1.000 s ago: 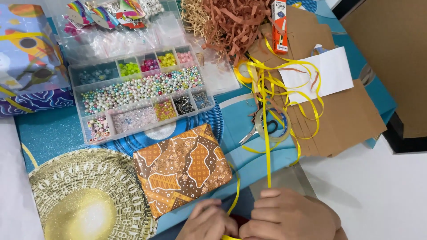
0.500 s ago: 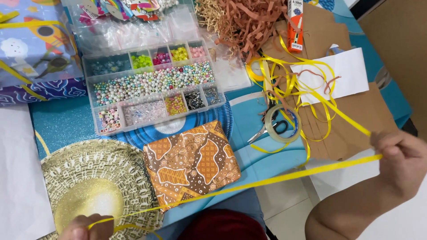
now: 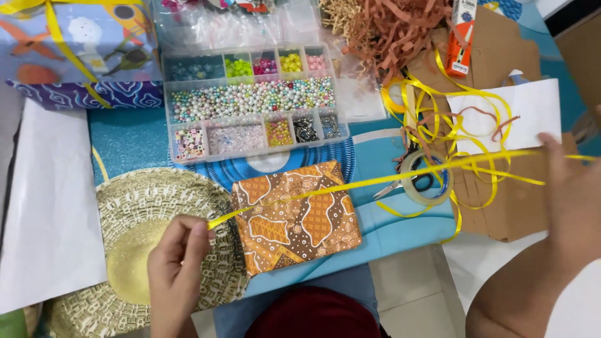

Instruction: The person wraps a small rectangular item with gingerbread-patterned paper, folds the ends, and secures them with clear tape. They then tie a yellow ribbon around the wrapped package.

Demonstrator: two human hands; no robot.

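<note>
So the yellow ribbon (image 3: 400,177) is pulled out taut in a straight line above the batik-wrapped box (image 3: 294,216), but nothing's wrapped or tied round it yet, so I'd say that part is all still to do. Left hand (image 3: 175,275) has its fingers (image 3: 199,235) pinched tight on the ribbon's end, box just beside them. Right hand (image 3: 573,200) holds the other stretch; the ribbon runs under its fingers (image 3: 554,150), which look closed on it, though the grip is hard to see. Beyond: tape roll (image 3: 426,181), loose ribbon tangle (image 3: 438,106), bead organiser (image 3: 250,103), gold woven mat (image 3: 138,250) on the bench (image 3: 134,141).
</note>
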